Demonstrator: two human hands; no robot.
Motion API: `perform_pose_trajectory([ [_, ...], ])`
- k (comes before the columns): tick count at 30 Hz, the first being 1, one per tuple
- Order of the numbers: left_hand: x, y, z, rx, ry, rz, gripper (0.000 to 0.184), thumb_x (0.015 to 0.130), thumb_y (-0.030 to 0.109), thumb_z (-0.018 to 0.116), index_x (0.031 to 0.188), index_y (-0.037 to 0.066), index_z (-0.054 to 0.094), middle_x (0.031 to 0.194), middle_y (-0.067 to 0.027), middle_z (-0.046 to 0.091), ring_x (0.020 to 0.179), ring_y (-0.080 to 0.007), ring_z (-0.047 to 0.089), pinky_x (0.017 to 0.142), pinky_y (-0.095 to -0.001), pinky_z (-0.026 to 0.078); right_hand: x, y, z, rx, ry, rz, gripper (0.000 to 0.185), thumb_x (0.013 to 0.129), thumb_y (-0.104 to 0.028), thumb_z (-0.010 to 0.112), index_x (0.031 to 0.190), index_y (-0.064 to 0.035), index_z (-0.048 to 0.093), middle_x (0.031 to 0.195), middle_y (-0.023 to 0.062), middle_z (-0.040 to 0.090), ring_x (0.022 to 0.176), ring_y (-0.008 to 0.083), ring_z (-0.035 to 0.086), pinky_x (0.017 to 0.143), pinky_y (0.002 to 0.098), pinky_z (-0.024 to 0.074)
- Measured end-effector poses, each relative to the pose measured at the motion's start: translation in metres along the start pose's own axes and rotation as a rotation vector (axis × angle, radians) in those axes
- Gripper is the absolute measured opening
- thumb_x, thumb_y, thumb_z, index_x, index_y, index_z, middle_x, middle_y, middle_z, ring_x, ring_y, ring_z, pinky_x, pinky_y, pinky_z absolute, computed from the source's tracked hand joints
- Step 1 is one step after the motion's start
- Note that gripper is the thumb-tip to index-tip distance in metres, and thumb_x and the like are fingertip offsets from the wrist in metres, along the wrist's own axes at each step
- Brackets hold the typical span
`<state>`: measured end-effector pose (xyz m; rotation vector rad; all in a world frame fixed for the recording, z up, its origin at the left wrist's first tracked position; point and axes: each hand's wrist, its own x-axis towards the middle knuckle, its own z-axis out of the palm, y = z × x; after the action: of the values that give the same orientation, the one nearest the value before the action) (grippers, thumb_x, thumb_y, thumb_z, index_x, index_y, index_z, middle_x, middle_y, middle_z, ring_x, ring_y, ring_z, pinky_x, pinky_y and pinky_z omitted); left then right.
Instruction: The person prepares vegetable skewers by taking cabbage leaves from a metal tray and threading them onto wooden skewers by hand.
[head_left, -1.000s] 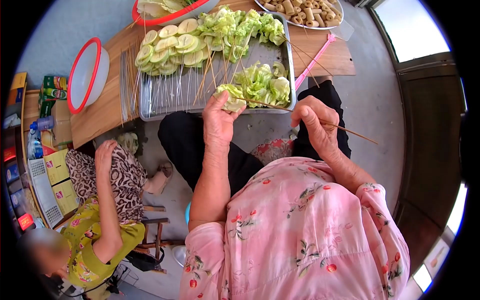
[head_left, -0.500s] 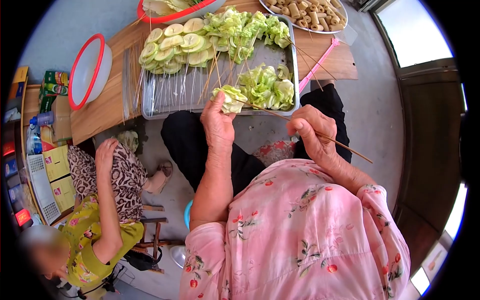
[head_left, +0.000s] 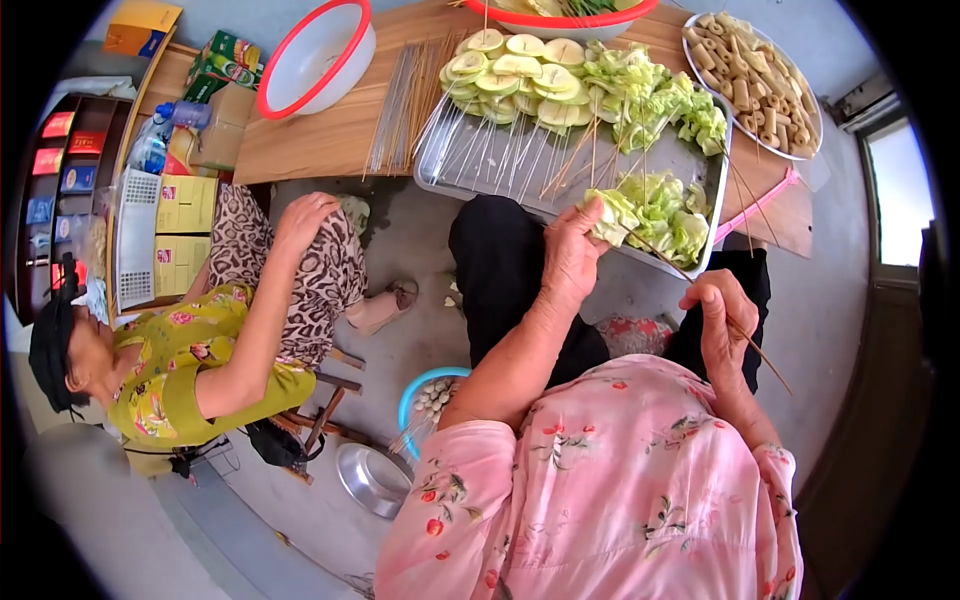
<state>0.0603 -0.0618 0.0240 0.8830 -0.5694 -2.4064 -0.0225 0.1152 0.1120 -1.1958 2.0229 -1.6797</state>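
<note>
My left hand [head_left: 570, 250] is closed around a bunched piece of lettuce [head_left: 614, 216] just over the near edge of the metal tray [head_left: 718, 190]. A thin wooden skewer [head_left: 768, 360] runs from that lettuce down to the right. Its shaft passes through the closed fingers of my right hand [head_left: 722, 312]. Beside the held piece, more lettuce [head_left: 675, 225] lies in the tray's right corner. Skewered slices of a pale green vegetable [head_left: 515, 65] and further skewered lettuce [head_left: 650, 100] fill the far side.
Loose skewers [head_left: 405, 100] lie left of the tray on the wooden table [head_left: 300, 150], near a red-rimmed bowl [head_left: 318, 65]. A plate of tan, tube-shaped pieces [head_left: 755, 85] stands at the right. Another person [head_left: 230, 350] sits at my left, near a metal basin [head_left: 370, 480] and a blue-rimmed tub [head_left: 405, 410].
My view has turned left, so the scene sits further right and more of the seated person shows. Both hands keep the lettuce and skewer, my right hand slightly lower.
</note>
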Motion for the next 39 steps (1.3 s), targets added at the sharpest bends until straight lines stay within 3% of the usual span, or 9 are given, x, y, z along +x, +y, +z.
perform_pose_trajectory([
  [5, 0.002, -0.002, -0.002, -0.050, 0.022, -0.016, 0.028, 0.087, 0.021, 0.057, 0.105, -0.001, 0.054, 0.103, -0.0128, 0.060, 0.095, -0.0260, 0.060, 0.084, -0.0426, 0.049, -0.001, 0.012, 0.003, -0.004, 0.009, 0.027, 0.030, 0.092, -0.023, 0.050, 0.075, 0.0004, 0.058, 0.067, 0.0060, 0.056, 0.064, 0.0144, 0.051, 0.060, 0.0260, 0.0402],
  [9, 0.012, -0.006, -0.011, -0.062, -0.025, -0.010, 0.028, 0.089, 0.023, 0.053, 0.105, 0.000, 0.054, 0.105, -0.0134, 0.060, 0.098, -0.0281, 0.059, 0.087, -0.0452, 0.048, -0.005, 0.030, 0.001, 0.191, 0.052, 0.073, 0.029, 0.092, -0.020, 0.049, 0.076, 0.0019, 0.058, 0.072, 0.0067, 0.057, 0.066, 0.0132, 0.052, 0.063, 0.0256, 0.0398],
  [16, 0.006, 0.002, -0.003, -0.089, 0.034, -0.053, 0.034, 0.087, 0.024, 0.053, 0.110, -0.002, 0.050, 0.110, -0.0157, 0.057, 0.102, -0.0317, 0.056, 0.089, -0.0513, 0.045, -0.007, 0.037, -0.003, 0.436, 0.131, 0.244, 0.034, 0.091, -0.028, 0.054, 0.076, 0.0021, 0.059, 0.071, 0.0053, 0.056, 0.066, 0.0124, 0.055, 0.067, 0.0255, 0.0420],
  [22, 0.006, -0.001, -0.005, -0.014, 0.065, 0.024, 0.026, 0.088, 0.016, 0.053, 0.107, -0.001, 0.050, 0.109, -0.0160, 0.057, 0.102, -0.0319, 0.056, 0.084, -0.0490, 0.048, -0.002, 0.019, -0.013, 0.273, 0.106, 0.207, 0.033, 0.091, -0.027, 0.054, 0.075, 0.0010, 0.059, 0.070, 0.0046, 0.056, 0.063, 0.0117, 0.054, 0.064, 0.0250, 0.0426],
  [25, 0.004, 0.002, -0.002, 0.039, 0.096, 0.037, 0.026, 0.088, 0.017, 0.054, 0.108, 0.000, 0.050, 0.109, -0.0152, 0.056, 0.101, -0.0310, 0.056, 0.084, -0.0486, 0.048, 0.000, 0.010, -0.014, 0.246, 0.129, 0.201, 0.038, 0.093, -0.027, 0.049, 0.072, 0.0028, 0.056, 0.068, 0.0069, 0.055, 0.060, 0.0127, 0.052, 0.060, 0.0243, 0.0410],
  [39, 0.005, 0.001, -0.005, -0.009, 0.094, 0.030, 0.021, 0.084, 0.011, 0.058, 0.101, 0.002, 0.051, 0.106, -0.0134, 0.057, 0.100, -0.0288, 0.056, 0.087, -0.0481, 0.046, 0.000, 0.007, -0.009, 0.179, 0.108, 0.157, 0.034, 0.093, -0.024, 0.049, 0.071, 0.0012, 0.056, 0.067, 0.0052, 0.055, 0.059, 0.0115, 0.053, 0.058, 0.0239, 0.0407],
])
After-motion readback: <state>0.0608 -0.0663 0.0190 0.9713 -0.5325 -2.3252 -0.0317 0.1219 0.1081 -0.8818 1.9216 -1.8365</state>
